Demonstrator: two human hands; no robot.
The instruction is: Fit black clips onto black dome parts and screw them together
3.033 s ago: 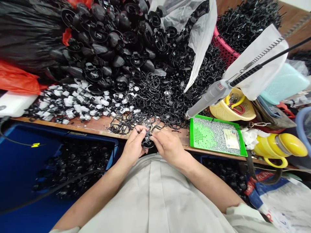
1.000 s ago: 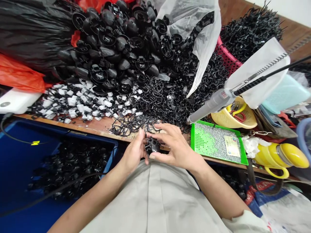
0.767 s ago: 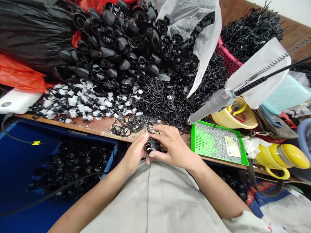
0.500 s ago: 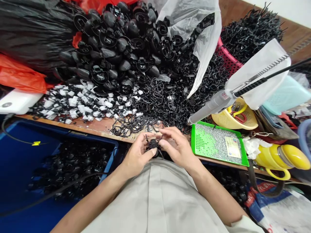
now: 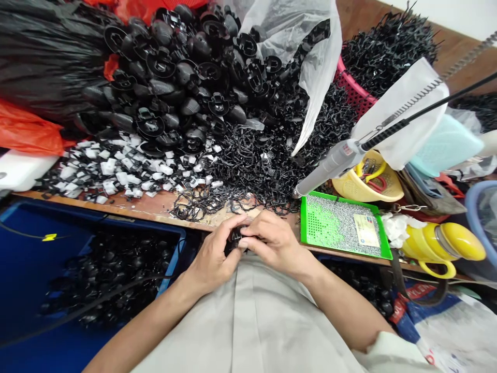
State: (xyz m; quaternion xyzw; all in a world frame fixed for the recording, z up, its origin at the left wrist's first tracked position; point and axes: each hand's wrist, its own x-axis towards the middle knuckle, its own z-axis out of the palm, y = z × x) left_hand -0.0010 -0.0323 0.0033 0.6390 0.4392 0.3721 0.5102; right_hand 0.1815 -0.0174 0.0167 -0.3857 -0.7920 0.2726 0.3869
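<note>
Close to my body, at the bench's front edge, my left hand (image 5: 213,258) is curled round a small black part (image 5: 235,237). My right hand (image 5: 274,241) touches the same part from the other side, its thumb and fingers pinched together at it. The fingers cover much of the part. Just beyond my hands lie thin black strips (image 5: 198,202). A grey electric screwdriver (image 5: 326,168) hangs tilted to the right, its tip near a green tray (image 5: 383,233) of small metal pieces.
Black domed housings (image 5: 186,72), white-and-black clips (image 5: 116,168) and thin black pieces (image 5: 260,160) are heaped across the bench. A blue bin (image 5: 23,269) stands lower left. On the right are a yellow basket (image 5: 368,189) and a yellow bottle (image 5: 462,241).
Both hands have closed in more tightly round the black part, and my right fingers have curled inward. The part has turned and is more covered. The whole view has shifted slightly.
</note>
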